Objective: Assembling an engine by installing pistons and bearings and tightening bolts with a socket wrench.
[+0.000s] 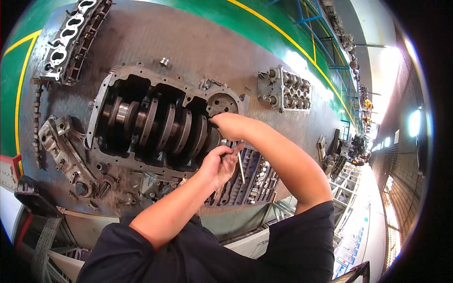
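Observation:
An engine block (158, 162) lies on the metal bench with its open underside up, baring the crankshaft (167, 127). Both hands are together at the crankshaft's right end. My left hand (220, 165) is palm up, its thumb and fingers closed around the top of a slim bright metal tool handle (241, 167) that slants toward me. My right hand (232, 127) arches over the same spot, fingers curled down against the crankshaft end. Its fingertips and whatever they grip are mostly hidden. A round, holed part (222, 103) sits in the block's far right corner.
Right of my left hand lies a socket set case (255, 186). A cylinder head (285, 89) stands at the far right, another (71, 42) at the far left. A camshaft (37, 125), a cast cover (66, 151) and a small metal cylinder (164, 62) lie around the block.

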A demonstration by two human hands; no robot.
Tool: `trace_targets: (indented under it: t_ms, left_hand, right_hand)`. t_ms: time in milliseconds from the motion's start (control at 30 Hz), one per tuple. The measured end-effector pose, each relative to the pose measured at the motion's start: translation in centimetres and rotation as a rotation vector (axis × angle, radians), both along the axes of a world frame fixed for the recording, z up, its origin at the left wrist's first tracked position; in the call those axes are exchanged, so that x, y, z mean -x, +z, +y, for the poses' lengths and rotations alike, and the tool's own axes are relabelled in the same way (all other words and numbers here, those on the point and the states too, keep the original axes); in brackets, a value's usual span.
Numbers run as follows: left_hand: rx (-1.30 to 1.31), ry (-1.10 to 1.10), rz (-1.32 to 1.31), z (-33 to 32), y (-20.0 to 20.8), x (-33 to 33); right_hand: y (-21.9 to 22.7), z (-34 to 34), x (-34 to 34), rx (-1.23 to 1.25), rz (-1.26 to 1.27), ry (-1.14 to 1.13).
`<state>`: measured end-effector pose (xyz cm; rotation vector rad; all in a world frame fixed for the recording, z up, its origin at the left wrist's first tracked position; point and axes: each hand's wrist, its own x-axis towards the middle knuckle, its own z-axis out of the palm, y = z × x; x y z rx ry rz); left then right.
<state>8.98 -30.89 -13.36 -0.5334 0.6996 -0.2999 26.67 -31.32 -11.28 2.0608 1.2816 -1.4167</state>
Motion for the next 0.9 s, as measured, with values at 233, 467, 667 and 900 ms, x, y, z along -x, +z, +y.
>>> trace_targets:
  t_ms: [233, 467, 667, 900]
  left_hand:
    - [0.002, 0.02, -0.004, -0.3, -0.6, 0.0]
    - [-0.027, 0.034, -0.018, -0.5, -1.0, 0.1]
    - [0.018, 0.047, -0.02, -0.3, -0.9, 0.1]
    - [0.052, 0.043, 0.029, -0.6, -1.3, 0.0]
  right_hand:
    - [1.7, 0.3, 0.7, 0.061, -0.065, -0.032]
    - [2.6, -0.6, 1.5, -0.153, -0.114, -0.059]
    - [2.1, 0.2, 1.2, -0.039, -0.078, -0.159]
    - [2.0, 0.0, 1.2, -0.064, -0.088, -0.154]
